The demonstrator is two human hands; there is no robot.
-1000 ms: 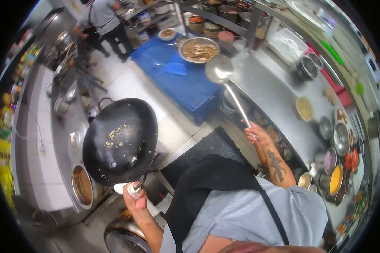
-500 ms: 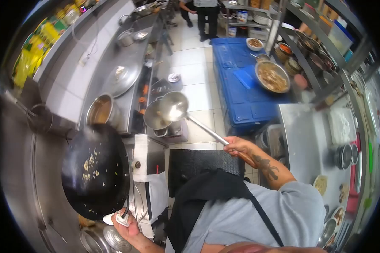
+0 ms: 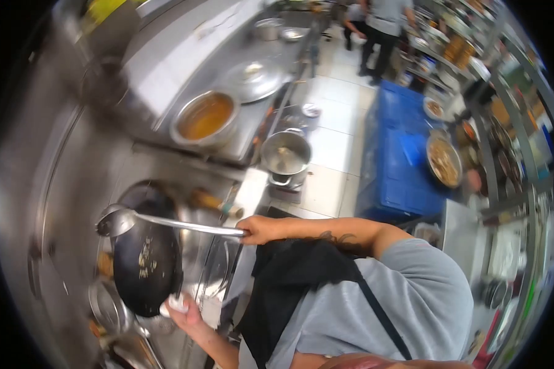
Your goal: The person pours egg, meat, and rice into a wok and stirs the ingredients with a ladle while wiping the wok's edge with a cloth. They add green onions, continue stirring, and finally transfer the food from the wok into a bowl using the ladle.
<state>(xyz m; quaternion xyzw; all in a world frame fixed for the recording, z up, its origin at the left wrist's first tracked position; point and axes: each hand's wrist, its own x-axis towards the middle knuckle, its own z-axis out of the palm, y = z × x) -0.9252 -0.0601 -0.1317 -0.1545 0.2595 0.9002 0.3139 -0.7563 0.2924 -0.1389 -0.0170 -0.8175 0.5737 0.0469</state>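
With a white cloth [image 3: 177,302] between, my left hand [image 3: 188,312] grips the near edge of a dark wok [image 3: 129,264]. Small pale chopped bits [image 3: 144,261] lie in the wok, which is tilted. My right hand [image 3: 260,229] is wrapped round the handle of a long metal ladle [image 3: 184,226]. The ladle's bowl reaches across the far part of the wok to its outer side; what it holds, if anything, I cannot make out.
Beyond the wok, a pot of amber liquid [image 3: 204,118] and a large lid [image 3: 252,80] sit on the steel counter. A two-handled pot [image 3: 286,154] stands right of it. Food bowls [image 3: 444,161] rest on a blue chest [image 3: 395,147]. Two people [image 3: 381,37] stand farther back.
My right hand has swung the ladle left, from above the two-handled pot to over the wok. The wok has tilted more. My view has shifted left.
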